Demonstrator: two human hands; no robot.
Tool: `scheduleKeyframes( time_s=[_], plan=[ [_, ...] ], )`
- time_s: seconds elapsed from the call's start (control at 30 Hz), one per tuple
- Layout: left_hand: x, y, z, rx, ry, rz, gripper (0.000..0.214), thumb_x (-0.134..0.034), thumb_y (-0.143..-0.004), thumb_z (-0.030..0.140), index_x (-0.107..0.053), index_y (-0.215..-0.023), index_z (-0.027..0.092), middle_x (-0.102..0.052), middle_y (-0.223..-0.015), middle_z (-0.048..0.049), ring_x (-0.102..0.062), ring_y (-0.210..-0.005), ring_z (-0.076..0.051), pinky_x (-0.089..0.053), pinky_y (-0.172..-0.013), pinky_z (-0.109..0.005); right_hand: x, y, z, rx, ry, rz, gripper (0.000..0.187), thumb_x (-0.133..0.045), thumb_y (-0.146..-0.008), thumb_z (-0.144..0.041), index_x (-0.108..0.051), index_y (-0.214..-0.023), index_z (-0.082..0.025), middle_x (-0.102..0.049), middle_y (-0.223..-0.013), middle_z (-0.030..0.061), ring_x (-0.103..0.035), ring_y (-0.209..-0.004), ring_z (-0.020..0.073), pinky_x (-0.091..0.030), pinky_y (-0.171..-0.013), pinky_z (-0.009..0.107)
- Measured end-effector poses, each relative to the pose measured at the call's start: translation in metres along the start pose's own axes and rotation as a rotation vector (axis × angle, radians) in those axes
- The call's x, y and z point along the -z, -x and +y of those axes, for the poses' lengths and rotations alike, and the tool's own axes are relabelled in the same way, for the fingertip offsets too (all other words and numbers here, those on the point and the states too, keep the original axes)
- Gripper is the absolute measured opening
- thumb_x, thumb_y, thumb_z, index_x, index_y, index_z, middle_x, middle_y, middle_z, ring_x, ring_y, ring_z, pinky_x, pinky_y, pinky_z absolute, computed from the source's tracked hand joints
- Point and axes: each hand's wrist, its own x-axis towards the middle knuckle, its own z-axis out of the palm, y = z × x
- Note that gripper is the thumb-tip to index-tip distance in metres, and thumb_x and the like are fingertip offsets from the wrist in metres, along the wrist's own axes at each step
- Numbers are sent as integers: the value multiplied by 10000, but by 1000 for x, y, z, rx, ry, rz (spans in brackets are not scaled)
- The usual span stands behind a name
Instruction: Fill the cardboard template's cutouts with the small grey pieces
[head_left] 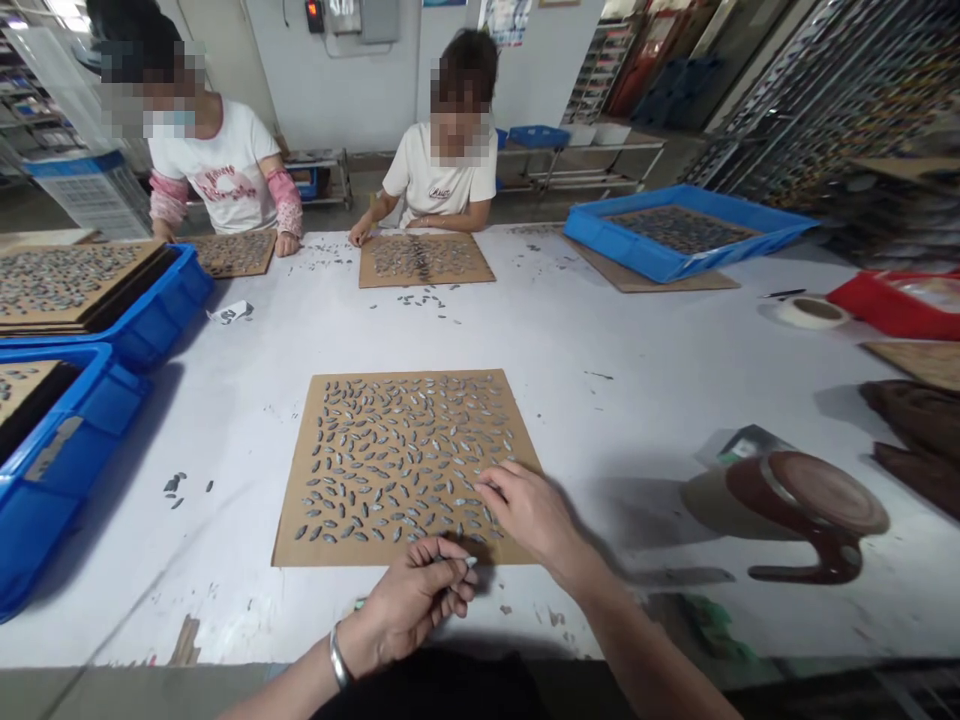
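In front of me lies a brown cardboard sheet (294, 550) covered with rows of small grey leaf-shaped pieces (390, 462). Just below its front edge, my left hand (424, 590) is closed with the palm turned partly up; a small grey piece (470, 562) pokes out between thumb and fingers. A metal bangle (339, 657) circles that wrist. Over the right part of the sheet, my right hand (529, 508) has its thumb and index finger pinched together at the pieces. Whatever is between those fingertips is too small to make out.
Two people sit across the white table (600, 430) with similar boards (427, 262). Blue crates (161, 300) stand at left, a blue tray (637, 240) at far right. Nearer on the right are a brown-lidded jug (795, 510), a tape roll (814, 312) and a red container (900, 305).
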Motion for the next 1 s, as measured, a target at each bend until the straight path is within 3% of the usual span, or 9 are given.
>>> scheduleKeyframes(
  time_s=[0.17,0.37,0.57,0.77,1.0],
  plan=[
    [4,-2,2,-12,4,2,482,-988,-539,381,-673,-818,145,-707,-708,-30,-616,-594,-103,-423,-545,-216,-11,-29,-17,-33,165,-118,197,-573,-1010,-251,-763,-967,-220,-771,-1056,68,-726,-931,206,-475,-741,280],
    [6,-3,6,-10,8,13,495,-987,-536,380,-674,-837,142,-699,-706,-32,-623,-604,-115,-425,-547,-224,-19,-36,-22,-59,188,-123,201,-564,-997,-234,-755,-937,-220,-771,-1028,69,-724,-900,201,-461,-723,282],
    [6,-4,7,-3,5,14,499,-988,-535,379,-677,-843,140,-694,-706,-29,-622,-608,-114,-436,-560,-223,-22,-34,-20,-61,110,-108,161,-590,-980,-229,-744,-932,-234,-761,-1022,43,-712,-884,194,-443,-704,281],
    [6,-1,9,-12,17,25,482,-992,-557,353,-673,-847,137,-710,-724,-34,-630,-614,-100,-437,-559,-204,-8,-17,3,-94,34,31,176,-587,-974,-264,-741,-892,-240,-767,-959,30,-703,-844,192,-460,-726,286],
    [1,-2,4,11,6,-20,459,-987,-575,342,-662,-830,141,-710,-709,-32,-636,-604,-104,-447,-549,-204,-14,-4,0,-77,78,-75,175,-585,-983,-264,-753,-941,-237,-771,-1008,46,-706,-880,196,-471,-735,285]
  ],
)
